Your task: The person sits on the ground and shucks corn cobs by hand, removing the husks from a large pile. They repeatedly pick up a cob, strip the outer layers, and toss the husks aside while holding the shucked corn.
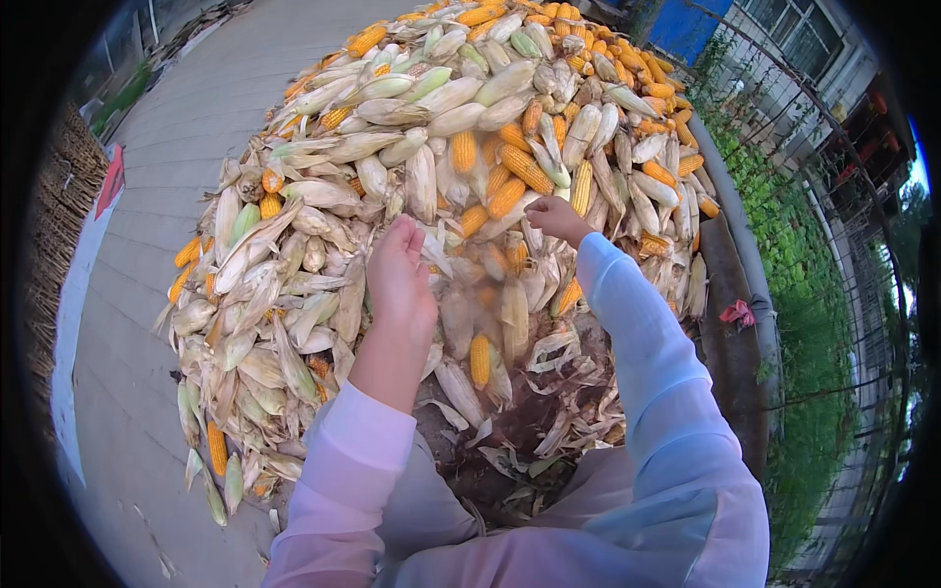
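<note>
Before me lies a large heap of corn, with husked cobs and cobs still in dry husks. My left hand (401,283) is raised over its near side, palm turned inward and fingers slightly bent. Nothing shows in its palm, and a pale strip of husk (438,253) appears just beside its fingers. My right hand (557,219) has its fingers curled, close to a bare orange cob (526,168) and a husked-over cob (545,156). Whether it pinches anything is hidden. Between my forearms, a yellow cob (479,362) rests on loose husks.
Torn husks (562,367) litter the ground between my knees. A paved surface (140,294) extends on the left. To the right are a grey pipe-like edge (735,228), a red scrap (738,314), green plants (798,242) and a wire fence (838,154).
</note>
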A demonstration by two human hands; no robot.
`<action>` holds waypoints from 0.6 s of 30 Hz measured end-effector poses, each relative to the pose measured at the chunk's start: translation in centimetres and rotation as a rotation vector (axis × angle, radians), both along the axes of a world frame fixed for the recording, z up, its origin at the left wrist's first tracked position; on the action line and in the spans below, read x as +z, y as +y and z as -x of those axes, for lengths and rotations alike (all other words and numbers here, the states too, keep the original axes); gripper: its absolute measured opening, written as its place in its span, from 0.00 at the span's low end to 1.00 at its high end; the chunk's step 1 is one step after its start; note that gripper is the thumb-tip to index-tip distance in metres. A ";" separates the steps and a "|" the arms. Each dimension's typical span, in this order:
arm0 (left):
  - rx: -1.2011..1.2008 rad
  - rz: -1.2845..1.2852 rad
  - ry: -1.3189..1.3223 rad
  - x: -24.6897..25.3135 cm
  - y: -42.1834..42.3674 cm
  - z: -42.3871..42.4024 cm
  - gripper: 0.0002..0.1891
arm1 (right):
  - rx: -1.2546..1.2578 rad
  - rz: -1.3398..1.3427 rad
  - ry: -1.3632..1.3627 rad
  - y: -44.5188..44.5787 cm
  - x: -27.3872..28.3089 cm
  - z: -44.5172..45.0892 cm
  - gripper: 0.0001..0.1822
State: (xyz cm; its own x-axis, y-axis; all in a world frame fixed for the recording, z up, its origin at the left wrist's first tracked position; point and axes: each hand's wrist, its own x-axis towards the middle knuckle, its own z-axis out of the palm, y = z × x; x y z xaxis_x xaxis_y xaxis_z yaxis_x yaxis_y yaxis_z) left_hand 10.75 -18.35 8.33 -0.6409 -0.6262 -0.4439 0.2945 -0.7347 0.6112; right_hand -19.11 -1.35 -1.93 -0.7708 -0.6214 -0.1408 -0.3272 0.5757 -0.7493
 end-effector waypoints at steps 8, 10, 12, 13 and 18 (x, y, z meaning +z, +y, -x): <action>0.020 -0.040 0.001 0.0 0.3 0.6 0.17 | 0.012 -0.007 0.379 -8.9 -2.9 -0.7 0.20; 0.001 -0.079 0.010 -0.3 0.8 1.1 0.16 | -0.101 0.062 0.523 -10.1 -2.1 0.9 0.22; -0.018 -0.084 -0.008 -0.4 0.6 0.7 0.17 | -0.090 -0.039 0.710 -12.3 0.2 1.6 0.25; -0.038 -0.091 -0.011 -0.3 0.9 0.6 0.17 | -0.092 -0.096 0.809 -12.7 1.1 2.5 0.27; -0.121 -0.123 0.000 -0.5 3.0 1.5 0.17 | -0.325 0.339 0.157 -13.1 2.7 8.1 0.39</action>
